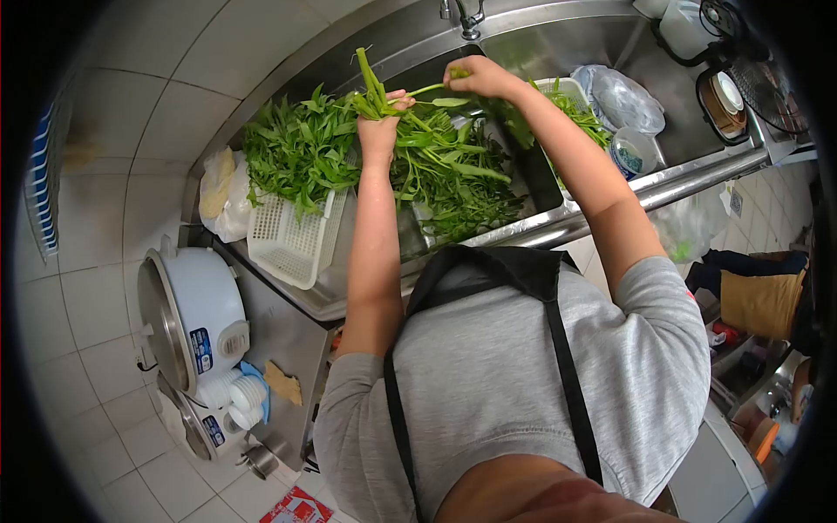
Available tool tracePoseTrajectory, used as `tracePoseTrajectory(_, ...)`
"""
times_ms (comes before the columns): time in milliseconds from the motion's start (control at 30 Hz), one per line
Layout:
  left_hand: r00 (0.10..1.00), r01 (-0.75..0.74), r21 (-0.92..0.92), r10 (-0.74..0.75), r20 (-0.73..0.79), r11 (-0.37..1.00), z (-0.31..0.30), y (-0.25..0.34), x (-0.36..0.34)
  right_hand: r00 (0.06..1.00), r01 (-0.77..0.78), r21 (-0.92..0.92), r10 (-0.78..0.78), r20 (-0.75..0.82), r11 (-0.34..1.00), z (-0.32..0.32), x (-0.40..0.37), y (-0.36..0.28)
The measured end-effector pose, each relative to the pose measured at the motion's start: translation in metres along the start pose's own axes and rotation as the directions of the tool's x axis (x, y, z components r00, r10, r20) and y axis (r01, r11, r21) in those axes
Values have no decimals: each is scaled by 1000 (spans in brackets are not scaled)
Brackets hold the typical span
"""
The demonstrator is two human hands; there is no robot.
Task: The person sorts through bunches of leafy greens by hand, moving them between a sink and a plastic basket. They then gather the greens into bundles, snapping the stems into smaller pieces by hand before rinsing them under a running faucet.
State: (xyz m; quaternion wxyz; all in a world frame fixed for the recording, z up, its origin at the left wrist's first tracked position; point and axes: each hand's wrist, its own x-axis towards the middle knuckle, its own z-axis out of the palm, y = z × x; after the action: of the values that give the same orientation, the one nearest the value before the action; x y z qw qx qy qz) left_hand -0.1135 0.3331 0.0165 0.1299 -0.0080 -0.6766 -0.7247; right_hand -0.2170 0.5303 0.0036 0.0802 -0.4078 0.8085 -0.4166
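Note:
My left hand [380,129] is closed around a bunch of water spinach [371,83], its thick pale-green stems sticking up above the fingers. To the right, my right hand [473,77] pinches the end of a single water spinach stem [427,89] that stretches between both hands. Below them, a large heap of loose leafy greens [462,187] lies in the sink basin. Beside my left hand, more leafy greens [301,144] are piled over a white plastic basket [292,248]. The right fingertips partly hide what they grip.
A second white basket [571,91] of greens, a clear plastic bag [623,100] and a tub [633,152] stand on the right. The faucet [471,22] rises behind the sink. Rice cookers [205,305] stand lower left. Another person's clothed legs [758,270] show at far right.

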Motion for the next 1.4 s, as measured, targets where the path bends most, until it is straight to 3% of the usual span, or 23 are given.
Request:
tracePoseTrajectory(67, 999, -29, -9, 29, -33, 1000, 2, -4, -2, 968, -91, 414, 178, -178, 906, 13, 4, 11)
tracePoseTrajectory(100, 999, -27, -10, 27, -28, 1000, 7, -8, -3, 927, 6, 569, 209, -312, 822, 23, 7, 13)
tracePoseTrajectory(133, 997, -58, 4, 58, -53, 998, 11, -12, -5, 926, 5, 569, 211, -314, 822, 25, 7, 18)
tracePoseTrajectory(200, 993, -89, 19, 90, -78, 996, 15, -11, -6, 786, -103, 803, 543, -297, 587, 22, 5, 16)
tracePoseTrajectory(233, 989, -90, -28, 86, -123, 996, 15, -10, -8, 707, -119, 832, 635, -313, 543, 14, 3, 18)
tracePoseTrajectory(267, 983, -93, -74, 79, -167, 993, 16, -9, -9, 704, -64, 854, 630, -328, 517, 9, -2, 27)
tracePoseTrajectory(333, 979, -96, -78, 80, -186, 992, 6, -13, -8, 740, -98, 801, 581, -338, 591, 0, -15, 37)
tracePoseTrajectory(367, 976, -105, -150, 72, -208, 983, 1, -13, -9, 756, -181, 681, 543, -366, 710, -5, -20, 39)
tracePoseTrajectory(400, 972, -114, -222, 62, -228, 968, -4, -14, -10, 755, -181, 681, 544, -367, 710, -4, -21, 40)
tracePoseTrajectory(467, 975, -122, -241, 71, -209, 963, -7, -14, -11, 933, -279, 263, 325, -153, 924, 4, -27, 40)
tracePoseTrajectory(500, 973, -103, -282, 38, -227, 954, -6, -12, -12, 957, -250, 49, 254, -142, 967, 18, -25, 36)
tracePoseTrajectory(600, 972, -85, -311, 11, -234, 947, -6, -14, -11, 987, -95, 33, 90, 133, 995, 36, -21, 12)
tracePoseTrajectory(633, 973, -84, -312, 9, -232, 946, -4, -14, -11, 987, -94, 35, 89, 133, 995, 36, -20, 6)
tracePoseTrajectory(700, 971, -84, -308, 9, -237, 948, -8, -15, -12, 962, -95, 290, 13, 273, 952, 40, -16, 1)
tracePoseTrajectory(833, 973, -67, -283, 0, -229, 957, -16, -21, -15, 930, -111, 215, 25, 368, 970, 39, -13, -5)
tracePoseTrajectory(900, 975, -57, -260, -2, -221, 964, -15, -20, -15, 979, -12, 107, -10, 203, 994, 41, -12, -7)
tracePoseTrajectory(1000, 975, -40, -127, 11, -223, 991, -14, -15, -14, 980, -52, -1, 51, 193, 999, 28, -9, -8)
tracePoseTrajectory(1067, 977, 6, 203, 38, -210, 979, -15, -12, -13, 986, -63, -71, 73, 151, 995, 19, -9, -16)
tracePoseTrajectory(1100, 980, -6, 88, 24, -199, 996, -12, -13, -12, 983, -89, -175, 115, 141, 981, 10, -11, -26)
tracePoseTrajectory(1133, 979, -6, 87, 24, -201, 996, -11, -13, -12, 980, -115, -276, 155, 125, 954, 5, -12, -34)
tracePoseTrajectory(1233, 980, -2, 63, 15, -197, 998, -6, -7, -9, 975, -98, -300, 152, 161, 949, 9, -11, -16)
tracePoseTrajectory(1333, 967, -96, 113, 120, -224, 989, -11, -4, -2, 954, -111, -366, 202, 221, 924, 16, -20, -4)
tracePoseTrajectory(1400, 948, -156, 19, 155, -276, 988, -15, 1, 0, 911, -194, -441, 328, 251, 876, 19, -31, 0)
